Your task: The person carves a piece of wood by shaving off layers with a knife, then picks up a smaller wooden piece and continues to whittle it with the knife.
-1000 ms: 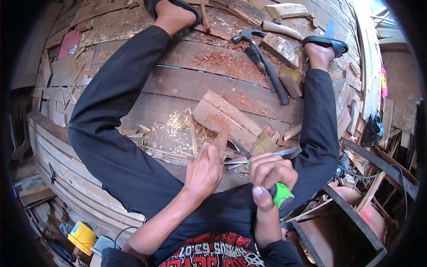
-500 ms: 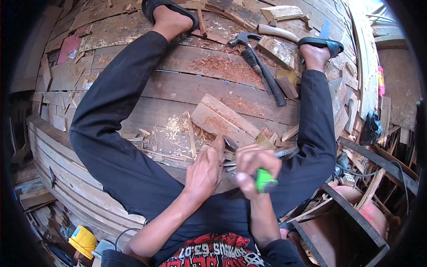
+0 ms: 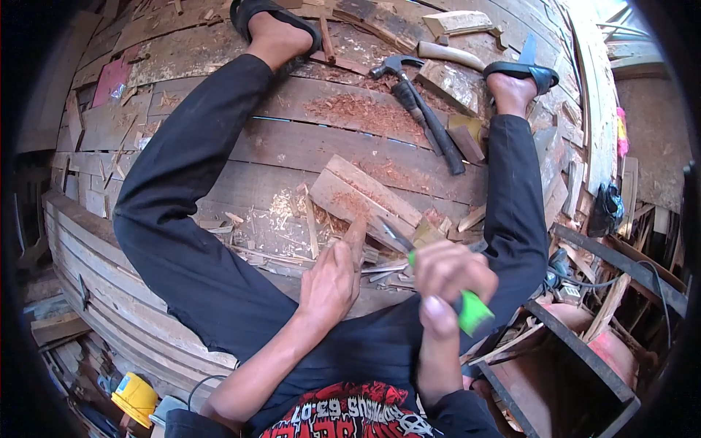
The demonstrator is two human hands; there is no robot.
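My left hand (image 3: 326, 286) is wrapped round a small brown wood piece (image 3: 355, 235) whose pointed end sticks up past the fingers. To its right, my right hand (image 3: 454, 274) is closed on the bright green handle of a knife-like tool (image 3: 476, 314). The tool's metal blade (image 3: 394, 235) points up and left, a little apart from the wood piece. Just beyond both hands, a flat wooden board (image 3: 361, 191) lies on the plank floor, dusted with reddish shavings.
A claw hammer (image 3: 394, 67) and a dark-handled tool (image 3: 423, 120) lie ahead on the plank floor (image 3: 292, 153). Wood blocks (image 3: 451, 84) and pale chips (image 3: 285, 208) are scattered about. A yellow bucket (image 3: 135, 398) stands at lower left, a metal frame (image 3: 584, 350) at lower right.
My right hand has moved right with the green-handled tool, and the blade is now farther from the wood piece. My left hand keeps its hold, nearly in the same place.
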